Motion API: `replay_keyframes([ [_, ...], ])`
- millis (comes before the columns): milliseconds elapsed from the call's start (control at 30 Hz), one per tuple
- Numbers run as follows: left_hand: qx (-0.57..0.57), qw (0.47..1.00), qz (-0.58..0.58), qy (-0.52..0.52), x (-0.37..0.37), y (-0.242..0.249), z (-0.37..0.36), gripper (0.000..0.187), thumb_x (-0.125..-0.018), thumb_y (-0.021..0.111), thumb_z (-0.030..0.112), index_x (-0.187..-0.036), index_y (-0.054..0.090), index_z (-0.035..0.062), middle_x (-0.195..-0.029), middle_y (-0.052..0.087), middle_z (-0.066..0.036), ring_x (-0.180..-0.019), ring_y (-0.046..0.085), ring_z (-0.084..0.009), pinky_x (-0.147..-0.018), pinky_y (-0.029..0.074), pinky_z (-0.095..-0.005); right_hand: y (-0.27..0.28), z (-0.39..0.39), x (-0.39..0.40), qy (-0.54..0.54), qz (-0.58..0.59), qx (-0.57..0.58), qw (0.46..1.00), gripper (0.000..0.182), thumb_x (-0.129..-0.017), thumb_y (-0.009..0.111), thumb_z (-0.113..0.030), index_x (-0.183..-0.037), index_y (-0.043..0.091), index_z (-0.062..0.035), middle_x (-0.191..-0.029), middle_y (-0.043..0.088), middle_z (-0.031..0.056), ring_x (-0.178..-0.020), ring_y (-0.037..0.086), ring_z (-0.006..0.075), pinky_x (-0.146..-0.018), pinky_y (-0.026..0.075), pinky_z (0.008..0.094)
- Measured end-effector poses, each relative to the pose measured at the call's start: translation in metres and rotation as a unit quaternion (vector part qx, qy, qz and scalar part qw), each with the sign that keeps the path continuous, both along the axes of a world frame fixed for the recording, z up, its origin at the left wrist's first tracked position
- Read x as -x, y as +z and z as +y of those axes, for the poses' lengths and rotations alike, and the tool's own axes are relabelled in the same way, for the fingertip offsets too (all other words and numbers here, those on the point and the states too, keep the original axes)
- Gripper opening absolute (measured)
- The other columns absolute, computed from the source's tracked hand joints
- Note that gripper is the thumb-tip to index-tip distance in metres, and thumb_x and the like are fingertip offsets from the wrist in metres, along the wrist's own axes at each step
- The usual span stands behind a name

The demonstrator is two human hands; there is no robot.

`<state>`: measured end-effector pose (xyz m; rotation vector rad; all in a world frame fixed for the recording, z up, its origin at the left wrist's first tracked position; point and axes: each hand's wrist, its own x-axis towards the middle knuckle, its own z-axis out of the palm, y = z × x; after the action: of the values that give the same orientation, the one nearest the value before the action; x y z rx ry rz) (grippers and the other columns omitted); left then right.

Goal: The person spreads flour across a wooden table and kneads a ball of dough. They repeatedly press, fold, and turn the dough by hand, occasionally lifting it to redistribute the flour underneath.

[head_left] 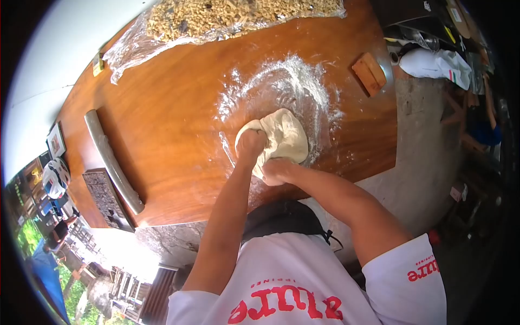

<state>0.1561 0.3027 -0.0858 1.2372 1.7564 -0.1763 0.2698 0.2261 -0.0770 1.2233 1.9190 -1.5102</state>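
Note:
A lump of pale dough (287, 132) lies on the wooden table, folded and uneven on top. My left hand (252, 143) is closed and presses into the dough's left side, its knuckles sunk in. At the near edge, my right hand (278, 170) curls closed over the dough, with its fingertips partly hidden. White flour (295, 76) is scattered in a rough ring behind and beside the dough.
A long grey roller-like bar (112, 161) and a dark flat block (107, 197) lie at the left. A small wooden block (369, 73) sits at the right. Plastic sheeting (127, 57) with many small tan pieces (216, 21) covers the far edge of the table (173, 119).

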Motion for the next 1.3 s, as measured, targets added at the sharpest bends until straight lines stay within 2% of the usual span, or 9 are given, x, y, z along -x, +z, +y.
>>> replay_keyframes([
  [200,-0.054,0.998,-0.005,0.009,0.003,-0.016,0.011,0.045,-0.084,0.047,0.032,-0.09,0.072,-0.0044,-0.097,0.067,-0.031,-0.096,0.066,-0.0462,-0.086,0.05,-0.0495,-0.01,-0.01,0.003,-0.137,0.037,-0.005,0.99,0.032,-0.087,0.052,-0.024,-0.083,0.069,0.0028,-0.094,0.071,0.0241,-0.088,0.069,0.0382,-0.079,0.051,0.0489],
  [300,-0.075,0.997,-0.011,0.028,0.001,-0.013,0.01,0.046,-0.085,0.047,0.033,-0.088,0.071,-0.0059,-0.094,0.066,-0.032,-0.092,0.066,-0.0471,-0.084,0.05,-0.0509,-0.044,-0.049,0.01,-0.409,0.178,-0.084,0.891,0.03,-0.087,0.052,-0.023,-0.067,0.06,-0.0026,-0.068,0.063,0.0123,-0.059,0.057,0.0254,-0.062,0.046,0.0437],
  [400,-0.1,0.992,-0.062,0.05,0.009,-0.031,0.01,0.049,-0.088,0.047,0.036,-0.084,0.07,-0.0066,-0.084,0.067,-0.031,-0.084,0.067,-0.0432,-0.079,0.051,-0.049,-0.042,-0.072,0.014,-0.668,0.396,0.237,0.583,0.021,-0.09,0.051,-0.02,-0.07,0.054,-0.0133,-0.065,0.047,-0.0014,-0.059,0.043,0.0157,-0.057,0.039,0.0325],
  [533,-0.138,0.965,-0.2,0.1,0.02,-0.026,-0.009,0.046,-0.09,0.053,0.038,-0.082,0.069,-0.0042,-0.069,0.065,-0.019,-0.07,0.067,-0.0273,-0.068,0.051,-0.0419,0.039,-0.056,-0.015,-0.719,0.388,0.369,0.443,0.018,-0.09,0.053,-0.017,-0.075,0.057,-0.0081,-0.07,0.054,0.0032,-0.062,0.048,0.0174,-0.06,0.041,0.0332],
  [833,-0.057,0.85,-0.473,0.223,0.036,0.007,-0.117,0.033,-0.091,0.054,0.019,-0.062,0.057,0.0037,-0.059,0.052,-0.001,-0.054,0.044,-0.0102,-0.051,0.033,-0.0292,0.017,0.042,-0.019,-0.673,0.393,0.298,0.552,0.036,-0.087,0.05,-0.021,-0.055,0.035,-0.0179,-0.05,0.035,-0.0061,-0.041,0.033,0.0098,-0.039,0.023,0.0285],
  [1033,-0.237,0.878,-0.377,0.175,0.039,-0.001,-0.074,0.036,-0.092,0.05,0.018,-0.059,0.052,0.0044,-0.052,0.045,-0.001,-0.047,0.038,-0.0097,-0.046,0.028,-0.028,-0.075,0.05,0.004,-0.494,0.184,0.166,0.834,0.029,-0.085,0.052,-0.024,-0.065,0.061,-0.0047,-0.06,0.058,0.0075,-0.05,0.053,0.0202,-0.048,0.04,0.0354],
  [1100,-0.026,0.886,-0.35,0.302,0.036,-0.01,-0.034,0.036,-0.086,0.054,0.027,-0.064,0.062,-0.0011,-0.058,0.059,-0.014,-0.057,0.059,-0.0194,-0.052,0.045,-0.0373,-0.04,0.076,0.004,-0.141,0.087,-0.076,0.983,0.031,-0.085,0.054,-0.029,-0.079,0.071,-0.0034,-0.08,0.071,0.0152,-0.074,0.067,0.0287,-0.067,0.05,0.039],
  [1267,-0.056,0.981,-0.185,0.011,0.025,0.013,0.034,0.045,-0.086,0.055,0.037,-0.074,0.07,-0.0035,-0.067,0.066,-0.018,-0.058,0.062,-0.0251,-0.059,0.049,-0.0393,-0.064,0.076,-0.003,-0.01,-0.007,-0.083,0.996,0.032,-0.09,0.052,-0.029,-0.096,0.071,-0.0038,-0.092,0.071,0.0195,-0.09,0.069,0.0317,-0.081,0.053,0.0416],
  [1300,-0.073,0.983,-0.151,-0.07,0.014,0.017,0.04,0.041,-0.087,0.055,0.034,-0.073,0.07,-0.0018,-0.063,0.064,-0.014,-0.051,0.058,-0.0203,-0.054,0.047,-0.0357,-0.104,0.061,-0.007,0.085,0.077,-0.407,0.906,0.029,-0.09,0.052,-0.026,-0.085,0.069,-0.0038,-0.083,0.069,0.018,-0.081,0.069,0.0302,-0.073,0.054,0.0427],
])
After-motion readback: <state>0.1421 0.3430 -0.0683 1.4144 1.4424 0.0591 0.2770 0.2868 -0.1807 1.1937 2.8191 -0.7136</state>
